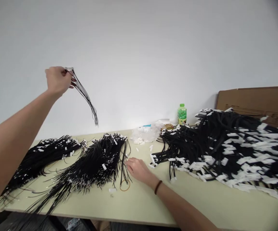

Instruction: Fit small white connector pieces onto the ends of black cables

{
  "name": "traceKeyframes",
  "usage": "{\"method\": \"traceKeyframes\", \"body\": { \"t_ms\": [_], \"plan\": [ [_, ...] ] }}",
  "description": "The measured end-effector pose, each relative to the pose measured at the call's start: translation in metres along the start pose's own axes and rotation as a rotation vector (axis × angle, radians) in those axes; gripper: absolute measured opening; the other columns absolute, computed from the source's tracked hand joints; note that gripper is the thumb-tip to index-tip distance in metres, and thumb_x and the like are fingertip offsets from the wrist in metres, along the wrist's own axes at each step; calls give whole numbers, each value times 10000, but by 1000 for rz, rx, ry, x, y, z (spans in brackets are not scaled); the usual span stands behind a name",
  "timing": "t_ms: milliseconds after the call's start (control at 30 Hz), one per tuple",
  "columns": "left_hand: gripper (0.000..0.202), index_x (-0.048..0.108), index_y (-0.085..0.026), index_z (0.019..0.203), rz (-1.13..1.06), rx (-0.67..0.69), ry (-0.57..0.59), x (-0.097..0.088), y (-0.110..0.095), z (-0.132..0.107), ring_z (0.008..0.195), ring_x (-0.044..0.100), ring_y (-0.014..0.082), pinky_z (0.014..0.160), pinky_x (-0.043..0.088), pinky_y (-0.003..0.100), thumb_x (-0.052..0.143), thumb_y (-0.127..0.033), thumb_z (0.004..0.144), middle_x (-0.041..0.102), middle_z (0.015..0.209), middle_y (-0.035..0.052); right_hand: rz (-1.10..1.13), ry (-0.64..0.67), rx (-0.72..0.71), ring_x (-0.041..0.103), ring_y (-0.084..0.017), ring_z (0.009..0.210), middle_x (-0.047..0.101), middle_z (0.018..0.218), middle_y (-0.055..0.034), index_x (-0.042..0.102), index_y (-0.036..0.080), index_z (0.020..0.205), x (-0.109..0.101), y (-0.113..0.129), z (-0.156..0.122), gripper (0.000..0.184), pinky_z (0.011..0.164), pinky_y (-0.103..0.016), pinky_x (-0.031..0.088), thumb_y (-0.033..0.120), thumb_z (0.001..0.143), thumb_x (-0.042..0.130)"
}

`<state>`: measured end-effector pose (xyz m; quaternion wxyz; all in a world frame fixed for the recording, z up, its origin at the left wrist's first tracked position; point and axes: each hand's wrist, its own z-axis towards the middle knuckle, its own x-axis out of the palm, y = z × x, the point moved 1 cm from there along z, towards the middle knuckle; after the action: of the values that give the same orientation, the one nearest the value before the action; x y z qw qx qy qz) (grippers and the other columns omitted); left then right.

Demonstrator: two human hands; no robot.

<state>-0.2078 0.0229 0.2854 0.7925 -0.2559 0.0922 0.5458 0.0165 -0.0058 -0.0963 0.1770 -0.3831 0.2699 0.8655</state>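
My left hand (58, 80) is raised high in front of the wall, its fingers pinched on a bundle of thin black wires (87, 98). A white connector (69, 68) shows at the top of this bundle, and the loose ends hang down to the right. Low over the table, my right hand (139, 171) has its fingers curled at a few black wires (123, 160) on the right edge of the middle wire pile (97, 160); the fingertips are partly hidden. Just below that hand lies a rubber band (125, 185), with a white connector (112, 190) beside it.
A large heap of black wires with white connectors (216, 150) covers the right side. Another wire pile (47, 154) lies at left. Along the wall are a clear plastic bag (146, 133), a green-capped bottle (182, 114) and a cardboard box (256, 99). The table's front edge (119, 219) runs below.
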Motion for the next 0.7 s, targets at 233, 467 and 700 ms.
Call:
{"method": "traceKeyframes", "body": {
  "t_ms": [233, 467, 700],
  "plan": [
    [228, 577, 11, 920, -392, -262, 398, 34, -65, -58, 730, 628, 158, 762, 511, 425, 566, -185, 803, 623, 843, 129, 326, -310, 173, 474, -165, 1072, 534, 1141, -101, 459, 156, 1207, -35, 11, 9, 368, 930, -331, 390, 311, 943, 253],
    [70, 621, -88, 762, -814, -683, 877, 128, -46, -172, 686, 622, 135, 705, 544, 269, 552, -92, 777, 642, 874, 114, 885, -439, 462, 585, -178, 888, 602, 998, -124, 534, 103, 1076, -90, -16, 12, 443, 761, -322, 489, 411, 890, 275],
    [352, 539, -150, 1108, -787, -697, 967, 221, -24, -289, 921, 564, 238, 724, 513, 402, 505, -346, 816, 565, 1082, 113, 562, -283, 160, 524, -150, 1022, 589, 1093, -24, 573, 198, 1030, -104, 61, -2, 254, 912, -305, 417, 283, 850, 415]
  ]
}}
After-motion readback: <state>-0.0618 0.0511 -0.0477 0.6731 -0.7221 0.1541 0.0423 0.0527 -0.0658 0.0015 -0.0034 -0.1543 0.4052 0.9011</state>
